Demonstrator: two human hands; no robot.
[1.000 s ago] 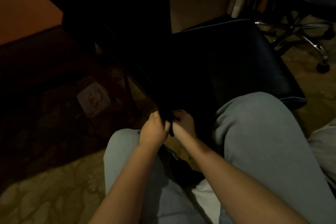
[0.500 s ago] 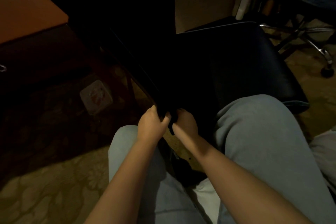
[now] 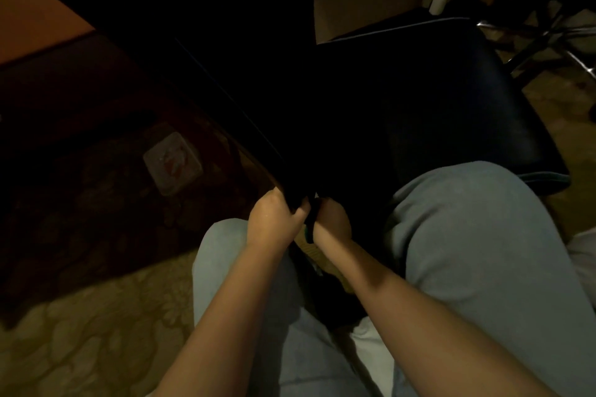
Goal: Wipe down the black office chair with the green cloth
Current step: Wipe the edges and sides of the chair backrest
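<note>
Cloth barely visible between hands on chair

Both bare forearms reach forward from the near edge and converge at centre. Left hand is curled tight, fingers hooked over a dark lower edge of the chair, thumb pressed in on the right. Right hand sits just beside it, almost touching, back of the hand up. Its fingers are lost in the dark beyond the knuckles.

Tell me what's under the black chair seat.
Only patterned carpet shows beside the chair seat; the seat and the person's knee cover whatever lies beneath.
</note>
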